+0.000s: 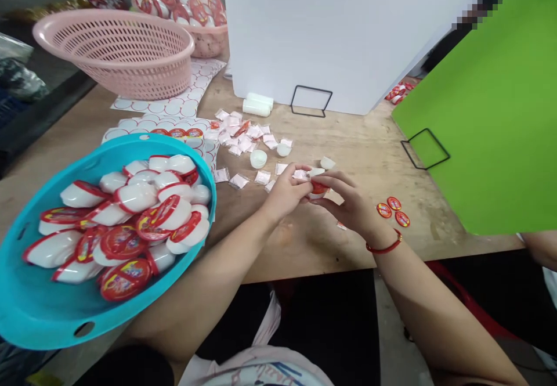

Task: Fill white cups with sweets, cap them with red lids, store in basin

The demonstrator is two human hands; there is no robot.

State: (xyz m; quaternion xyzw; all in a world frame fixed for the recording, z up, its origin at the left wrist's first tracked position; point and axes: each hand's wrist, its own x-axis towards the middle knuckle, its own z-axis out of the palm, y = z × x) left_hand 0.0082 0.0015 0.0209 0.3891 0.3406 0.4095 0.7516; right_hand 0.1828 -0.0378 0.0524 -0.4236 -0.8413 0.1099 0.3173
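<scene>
Close together over the middle of the table, both my hands hold one small white cup with a red lid (pixel 319 188). My left hand (pixel 288 193) pinches it from the left. Fingers of my right hand (pixel 346 205), curled over the top and below, grip it from the right and cover part of it. Just beyond my fingers are white cups (pixel 328 163). Several small clear packets with pale pink contents (pixel 262 177) lie to the left of them. Three round red stickers or lids (pixel 394 203) rest to the right of my right hand.
At left, a blue basin (pixel 209 200) holds several finished white cups with red lids. Behind it stand a pink basket (pixel 130 72) and another filled pink basket (pixel 211 42) on sticker sheets. A white board (pixel 304 32) and a green board (pixel 487 119) stand upright, with wire stands.
</scene>
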